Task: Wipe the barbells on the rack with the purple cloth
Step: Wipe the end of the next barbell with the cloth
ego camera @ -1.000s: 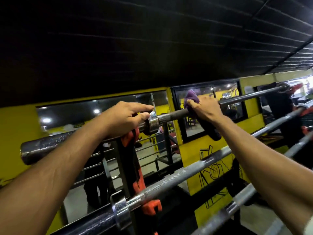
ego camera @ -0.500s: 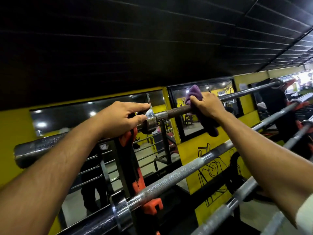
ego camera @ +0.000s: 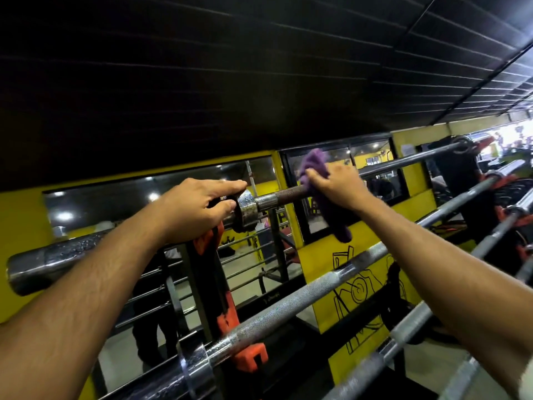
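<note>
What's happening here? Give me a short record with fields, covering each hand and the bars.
place: gym, barbells on a rack beside a yellow wall with mirrors
left hand: grips the top barbell next to its collar
right hand: presses the purple cloth around the top barbell's knurled shaft
cloth: draped over the bar, one end hanging below
lower barbells: untouched by either hand

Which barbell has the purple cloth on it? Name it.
The top barbell, highest on the rack. The right hand presses the purple cloth over its shaft; the lower bars are bare.
</note>
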